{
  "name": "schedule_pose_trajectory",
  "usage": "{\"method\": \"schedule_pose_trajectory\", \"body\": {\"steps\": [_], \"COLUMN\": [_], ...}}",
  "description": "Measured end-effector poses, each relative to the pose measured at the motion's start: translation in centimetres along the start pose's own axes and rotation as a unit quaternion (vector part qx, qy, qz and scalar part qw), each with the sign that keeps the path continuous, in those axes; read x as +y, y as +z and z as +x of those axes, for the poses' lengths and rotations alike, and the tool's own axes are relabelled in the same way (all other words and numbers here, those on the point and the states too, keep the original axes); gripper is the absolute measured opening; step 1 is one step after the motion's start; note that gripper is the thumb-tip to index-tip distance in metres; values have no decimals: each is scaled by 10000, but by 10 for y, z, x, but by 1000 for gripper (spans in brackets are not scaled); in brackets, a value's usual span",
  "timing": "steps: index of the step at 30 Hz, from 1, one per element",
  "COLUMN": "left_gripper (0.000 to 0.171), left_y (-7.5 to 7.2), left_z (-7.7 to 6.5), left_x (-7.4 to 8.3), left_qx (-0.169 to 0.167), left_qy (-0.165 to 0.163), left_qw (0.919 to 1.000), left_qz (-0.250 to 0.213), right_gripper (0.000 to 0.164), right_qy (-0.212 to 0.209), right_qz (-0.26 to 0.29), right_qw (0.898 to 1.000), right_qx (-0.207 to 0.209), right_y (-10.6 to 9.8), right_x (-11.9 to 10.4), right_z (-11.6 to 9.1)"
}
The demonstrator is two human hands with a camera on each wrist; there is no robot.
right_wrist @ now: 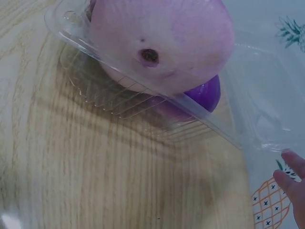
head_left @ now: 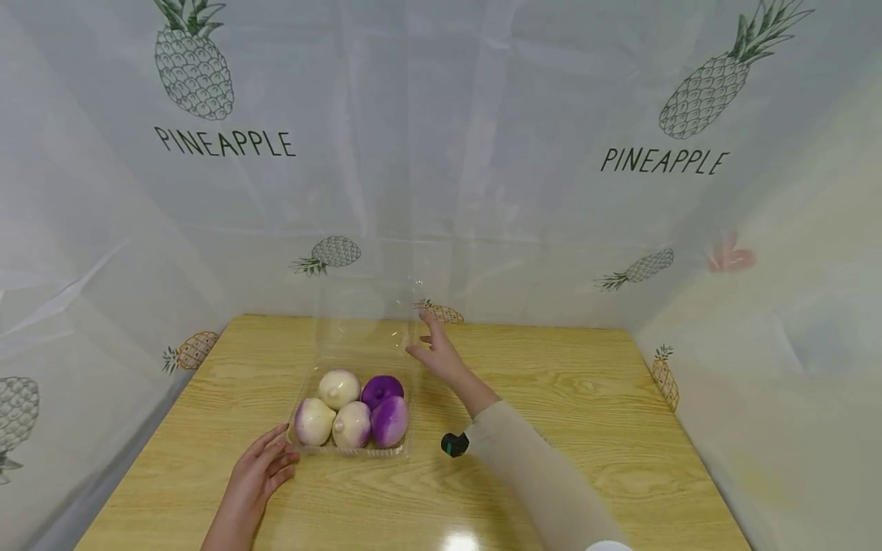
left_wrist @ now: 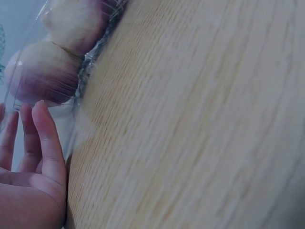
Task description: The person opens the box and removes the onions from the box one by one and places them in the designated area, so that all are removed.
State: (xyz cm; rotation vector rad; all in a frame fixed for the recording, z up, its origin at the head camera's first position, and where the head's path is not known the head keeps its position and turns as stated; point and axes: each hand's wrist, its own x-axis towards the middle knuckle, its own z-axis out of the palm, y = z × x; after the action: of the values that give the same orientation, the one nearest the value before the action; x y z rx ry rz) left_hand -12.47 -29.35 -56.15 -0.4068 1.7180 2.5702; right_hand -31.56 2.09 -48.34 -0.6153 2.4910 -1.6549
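A clear plastic clamshell box (head_left: 375,453) sits on the table with its transparent lid (head_left: 361,340) raised at the back. Several round vegetables lie inside: pale ones (head_left: 339,389) tinged with purple, and deep purple ones (head_left: 390,421) on the right. My left hand (head_left: 256,468) is at the box's front left corner, its lightly bent fingertips right at the wall, as the left wrist view also shows. My right hand (head_left: 441,356) reaches past the box to the lid's right edge, thumb and forefinger spread apart. In the right wrist view its fingertips (right_wrist: 286,181) are close to the lid's edge.
The wood-grain table (head_left: 551,383) extends to both sides of the box. White sheeting (head_left: 468,191) printed with pineapples hangs behind and at the sides. A small black device (head_left: 455,444) is at the right sleeve (head_left: 537,467).
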Motion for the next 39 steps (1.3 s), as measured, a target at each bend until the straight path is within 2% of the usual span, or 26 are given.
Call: {"method": "schedule_pose_trajectory", "body": {"steps": [7, 15, 18, 20, 23, 27, 30, 35, 39], "left_gripper": [25, 24, 24, 25, 25, 24, 23, 25, 26], "left_y": [0, -3, -7, -9, -11, -10, -10, -10, -10], "left_z": [-6, -14, -19, -21, -24, -24, -23, -20, -16], "left_x": [3, 4, 3, 2, 0, 0, 0, -1, -2], "left_qx": [60, 326, 317, 214, 62, 63, 113, -44, -156], "left_qy": [-91, -461, -508, -461, -321, -329, -367, -168, 22], "left_qw": [9999, 9984, 9982, 9985, 9990, 9989, 9986, 9985, 9990], "left_qz": [-17, -29, -97, -200, -292, -326, -371, -520, -430], "right_gripper": [76, 73, 72, 71, 71, 71, 70, 67, 64], "right_qy": [122, 360, 381, 369, 475, 544, 542, 529, 483], "right_qz": [156, 308, 397, 427, 444, 323, 300, -10, -149], "right_qw": [9998, 9987, 9981, 9978, 9970, 9975, 9976, 9986, 9986], "right_qx": [-45, -193, -273, -350, -412, -328, -296, -33, 137], "right_y": [5, 14, 15, 14, 16, 25, 26, 24, 21], "right_x": [4, 13, 6, -6, -4, 18, 19, 14, 9], "right_z": [-5, -12, -19, -25, -28, -24, -25, -26, -27]}}
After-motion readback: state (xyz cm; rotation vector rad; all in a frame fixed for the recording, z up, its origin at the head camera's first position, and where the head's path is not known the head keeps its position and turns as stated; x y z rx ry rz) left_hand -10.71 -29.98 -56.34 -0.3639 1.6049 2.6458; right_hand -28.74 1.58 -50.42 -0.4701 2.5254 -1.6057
